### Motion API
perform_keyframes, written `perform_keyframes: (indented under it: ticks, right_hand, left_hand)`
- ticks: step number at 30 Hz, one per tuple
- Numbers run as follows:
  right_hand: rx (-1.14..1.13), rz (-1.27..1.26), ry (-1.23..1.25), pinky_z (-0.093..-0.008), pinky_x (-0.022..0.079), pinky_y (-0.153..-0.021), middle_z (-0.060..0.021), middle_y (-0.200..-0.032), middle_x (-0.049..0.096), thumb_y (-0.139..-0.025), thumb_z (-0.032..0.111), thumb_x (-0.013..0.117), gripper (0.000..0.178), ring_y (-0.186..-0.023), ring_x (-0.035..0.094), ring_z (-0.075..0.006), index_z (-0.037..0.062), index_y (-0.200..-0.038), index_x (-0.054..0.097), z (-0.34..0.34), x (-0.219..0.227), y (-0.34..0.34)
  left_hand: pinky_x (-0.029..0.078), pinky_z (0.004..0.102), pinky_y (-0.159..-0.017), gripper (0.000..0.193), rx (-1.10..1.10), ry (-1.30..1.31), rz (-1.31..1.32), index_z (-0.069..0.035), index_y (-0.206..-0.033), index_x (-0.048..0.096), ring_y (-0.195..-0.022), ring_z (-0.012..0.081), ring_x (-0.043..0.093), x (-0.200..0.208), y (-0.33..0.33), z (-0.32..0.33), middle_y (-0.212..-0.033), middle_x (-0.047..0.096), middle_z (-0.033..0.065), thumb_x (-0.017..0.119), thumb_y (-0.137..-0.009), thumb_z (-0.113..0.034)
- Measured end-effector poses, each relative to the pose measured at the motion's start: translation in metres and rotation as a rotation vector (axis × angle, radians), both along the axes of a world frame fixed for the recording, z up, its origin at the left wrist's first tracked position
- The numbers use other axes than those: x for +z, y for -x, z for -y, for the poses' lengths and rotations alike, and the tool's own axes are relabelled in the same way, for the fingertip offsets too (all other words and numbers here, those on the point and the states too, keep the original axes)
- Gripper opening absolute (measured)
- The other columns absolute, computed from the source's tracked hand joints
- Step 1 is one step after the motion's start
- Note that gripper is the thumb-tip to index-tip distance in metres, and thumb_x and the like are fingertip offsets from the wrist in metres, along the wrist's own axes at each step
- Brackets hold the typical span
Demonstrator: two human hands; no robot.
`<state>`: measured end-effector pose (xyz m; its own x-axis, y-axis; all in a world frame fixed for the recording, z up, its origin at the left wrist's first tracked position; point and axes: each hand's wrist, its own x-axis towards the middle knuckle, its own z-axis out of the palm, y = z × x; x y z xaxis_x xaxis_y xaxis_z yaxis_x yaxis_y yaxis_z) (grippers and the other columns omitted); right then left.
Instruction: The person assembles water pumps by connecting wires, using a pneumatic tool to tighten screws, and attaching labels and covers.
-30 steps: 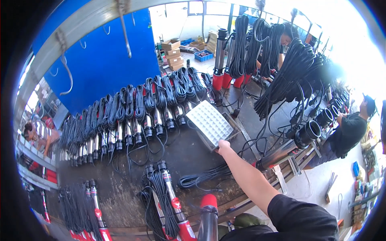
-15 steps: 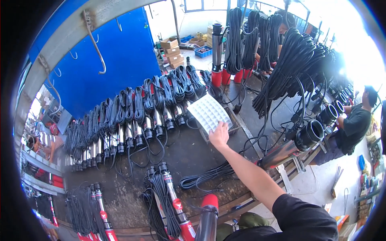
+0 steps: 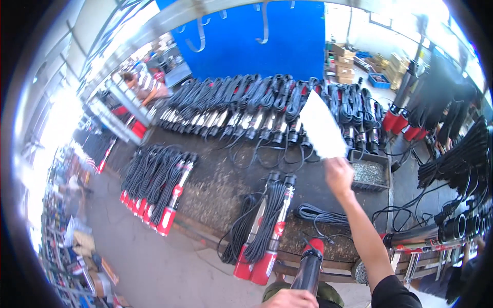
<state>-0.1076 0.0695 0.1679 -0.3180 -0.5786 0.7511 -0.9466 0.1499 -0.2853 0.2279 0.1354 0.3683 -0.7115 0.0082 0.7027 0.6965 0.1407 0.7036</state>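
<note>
My right hand [image 3: 339, 174] is closed on the lower corner of a thin white sheet [image 3: 323, 128], held up above the bench and blurred; its gridded pockets are not discernible now. My left hand [image 3: 290, 299], cut off by the lower edge, lies across a shiny steel pump [image 3: 307, 269] with a red end, its fingers bent round the casing. Just left of that pump, two slim red-and-steel pumps [image 3: 277, 226] with bundled black cable stick out over the bench edge. A loose coil of black cable [image 3: 323, 214] lies beside my right forearm.
Along the back of the dark workbench [image 3: 210, 179] stretches a row of pumps with coiled cables [image 3: 246, 97]. A metal tray of small pieces [image 3: 371, 173] stands right of my right hand. More pumps [image 3: 159, 179] overhang at left. Cable bundles [image 3: 457, 159] hang at right. One person [image 3: 146, 87] is at far left.
My view has swung left, so the bench contents sit further right. The white sheet has tilted, exposing the tray of small pieces. My left hand has come into view on the steel pump.
</note>
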Motion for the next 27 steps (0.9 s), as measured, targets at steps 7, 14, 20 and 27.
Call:
perform_keyframes:
  ticks: [7, 14, 20, 27]
  right_hand:
    - [0.372, 0.198, -0.187, -0.0439, 0.056, -0.074, -0.0101, -0.095, 0.067, -0.085, 0.033, 0.075, 0.032, -0.089, 0.068, -0.0321, 0.0072, -0.101, 0.066, -0.026, 0.035, -0.106]
    - [0.643, 1.545, -0.813, -0.0318, 0.052, -0.081, -0.0071, -0.095, 0.075, -0.101, 0.053, 0.056, 0.057, -0.084, 0.064, -0.0131, -0.0013, -0.106, 0.073, -0.173, 0.014, -0.123]
    - [0.590, 1.989, 0.603, -0.0279, 0.045, -0.068, 0.0011, -0.087, 0.058, -0.106, 0.030, 0.053, 0.031, -0.068, 0.051, -0.0085, 0.0025, -0.120, 0.059, -0.171, 0.095, -0.083]
    - [0.653, 1.286, 0.329, -0.0240, 0.045, -0.062, -0.0033, -0.087, 0.061, -0.105, 0.012, 0.045, 0.020, -0.067, 0.051, -0.0086, 0.0022, -0.121, 0.051, -0.102, 0.159, -0.042]
  left_hand:
    - [0.056, 0.0410, -0.078, 0.025, -0.027, -0.004, -0.061, -0.004, -0.086, 0.067, -0.072, 0.0260, 0.069, -0.011, -0.003, -0.007, -0.082, 0.068, 0.0099, 0.078, -0.074, -0.023]
    - [0.057, 0.0411, -0.080, 0.021, -0.163, 0.058, 0.020, -0.005, -0.088, 0.067, -0.075, 0.0261, 0.069, -0.008, -0.006, -0.042, -0.084, 0.068, 0.0105, 0.077, -0.076, -0.019]
    - [0.058, 0.0421, -0.082, 0.020, -0.078, 0.205, -0.013, -0.002, -0.090, 0.065, -0.078, 0.0277, 0.069, 0.008, 0.007, -0.083, -0.084, 0.066, 0.0121, 0.076, -0.075, -0.012]
    - [0.060, 0.0451, -0.075, 0.026, 0.034, 0.079, 0.014, 0.002, -0.089, 0.061, -0.068, 0.0298, 0.070, 0.010, 0.010, -0.079, -0.075, 0.068, 0.0152, 0.078, -0.072, -0.008]
